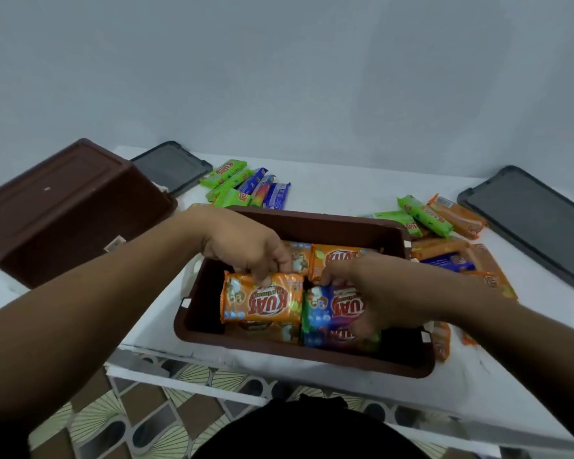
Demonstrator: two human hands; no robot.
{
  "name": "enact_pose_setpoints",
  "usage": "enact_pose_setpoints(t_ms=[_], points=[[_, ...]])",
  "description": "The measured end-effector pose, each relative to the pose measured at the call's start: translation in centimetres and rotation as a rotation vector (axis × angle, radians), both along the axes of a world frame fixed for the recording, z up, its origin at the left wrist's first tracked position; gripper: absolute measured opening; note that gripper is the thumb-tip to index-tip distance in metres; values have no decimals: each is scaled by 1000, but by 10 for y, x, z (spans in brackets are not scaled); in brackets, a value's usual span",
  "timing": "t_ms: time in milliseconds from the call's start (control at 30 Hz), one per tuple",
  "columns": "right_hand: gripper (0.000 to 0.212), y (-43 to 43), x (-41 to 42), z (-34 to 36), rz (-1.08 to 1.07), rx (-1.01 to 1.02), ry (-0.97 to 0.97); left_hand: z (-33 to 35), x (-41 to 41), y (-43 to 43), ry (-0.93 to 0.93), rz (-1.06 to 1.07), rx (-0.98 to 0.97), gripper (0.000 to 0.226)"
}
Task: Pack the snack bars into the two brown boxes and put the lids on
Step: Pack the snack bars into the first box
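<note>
Tabletop (328,190) bears two brown boxes, an overturned box (63,207) left and an open box (312,220) centre, two dark lids (531,220), and, inside the open box, the left hand (242,246) pinching an orange snack bar (262,301) beside the right hand (388,293) gripping a blue snack bar (325,309).

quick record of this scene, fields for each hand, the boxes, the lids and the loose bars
left hand: pinches far edge of the orange bar in the open box
right hand: holds the blue bar beside it
open box: centre, partly filled, no lid
second box: upside down, far left
left lid: behind the second box
right lid: far right
far pile: green and blue bars
right pile: mostly green and orange bars
</note>
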State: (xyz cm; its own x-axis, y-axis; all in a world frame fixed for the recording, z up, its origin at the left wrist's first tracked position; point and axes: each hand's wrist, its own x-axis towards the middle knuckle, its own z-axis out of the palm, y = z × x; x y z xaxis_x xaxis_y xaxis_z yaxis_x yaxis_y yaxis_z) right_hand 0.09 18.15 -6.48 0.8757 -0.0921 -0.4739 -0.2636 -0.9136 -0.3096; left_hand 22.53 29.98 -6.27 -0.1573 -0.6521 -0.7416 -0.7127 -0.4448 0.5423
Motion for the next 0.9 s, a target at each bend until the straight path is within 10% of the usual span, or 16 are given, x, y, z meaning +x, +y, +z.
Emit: enact_pose_setpoints(t_ms=[367, 900], points=[[70, -3, 8, -16, 46, 96, 81, -5, -27, 6, -311, -265, -196, 25], [60, -7, 25, -22, 170, 51, 356, -14, -28, 6, -163, -330, 55, 52]])
